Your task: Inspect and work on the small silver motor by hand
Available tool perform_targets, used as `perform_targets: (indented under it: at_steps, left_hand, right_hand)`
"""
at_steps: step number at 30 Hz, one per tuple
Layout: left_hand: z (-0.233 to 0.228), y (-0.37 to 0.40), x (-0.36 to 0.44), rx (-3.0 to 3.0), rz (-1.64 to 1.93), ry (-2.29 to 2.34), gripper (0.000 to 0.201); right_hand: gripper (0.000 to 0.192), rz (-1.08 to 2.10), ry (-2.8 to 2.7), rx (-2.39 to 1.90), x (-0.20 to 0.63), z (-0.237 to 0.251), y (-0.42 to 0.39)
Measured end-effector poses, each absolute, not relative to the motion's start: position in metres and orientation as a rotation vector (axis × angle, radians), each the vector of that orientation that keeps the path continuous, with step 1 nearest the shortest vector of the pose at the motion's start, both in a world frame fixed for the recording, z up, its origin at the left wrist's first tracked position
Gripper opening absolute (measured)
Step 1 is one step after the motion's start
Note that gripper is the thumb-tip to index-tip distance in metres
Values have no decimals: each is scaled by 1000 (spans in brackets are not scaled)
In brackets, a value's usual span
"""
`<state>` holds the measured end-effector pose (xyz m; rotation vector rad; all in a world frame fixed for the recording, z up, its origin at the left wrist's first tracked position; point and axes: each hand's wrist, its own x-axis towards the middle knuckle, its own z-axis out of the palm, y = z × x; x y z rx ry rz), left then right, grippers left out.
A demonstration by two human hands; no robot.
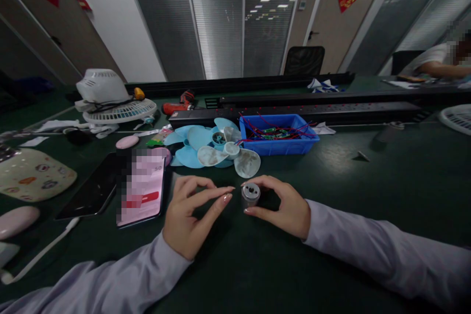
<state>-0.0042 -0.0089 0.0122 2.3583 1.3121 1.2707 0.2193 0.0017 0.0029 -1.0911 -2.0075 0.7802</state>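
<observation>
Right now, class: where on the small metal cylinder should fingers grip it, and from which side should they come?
Grip the small metal cylinder across its curved side wall, coming from the right, as the right hand does with thumb and finger. It stands upright with its holed end face up, so the sides are probably the surest hold.

Small silver metal cylinder [250,194], round end hole facing camera, upright above green table
</observation>
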Motion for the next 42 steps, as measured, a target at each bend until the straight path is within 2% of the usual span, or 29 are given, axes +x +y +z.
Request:
perform_targets:
  at_steps: [7, 18, 29, 35, 42]
  left_hand:
    - [-1, -13, -36, 2513, 864, 1461, 19]
    - [13, -4, 22, 2254, 1440, 1351, 16]
    - [13, -2, 39, 2255, 1351, 1253, 16]
    - [16, -4, 35, 2233, 1214, 1219, 27]
    - [13, -3, 36, 2247, 1152, 1148, 33]
  right_hand:
    - [41, 803, -2002, -1090, 219, 2, 1]
    - [38, 767, -2026, -1067, 219, 3, 1]
    - [37, 760, -1999, -1044, 218, 1, 1]
    - [41, 757, -2012, -1042, 219, 1, 1]
    - [32, 731, -2012, -1094, 218, 1, 2]
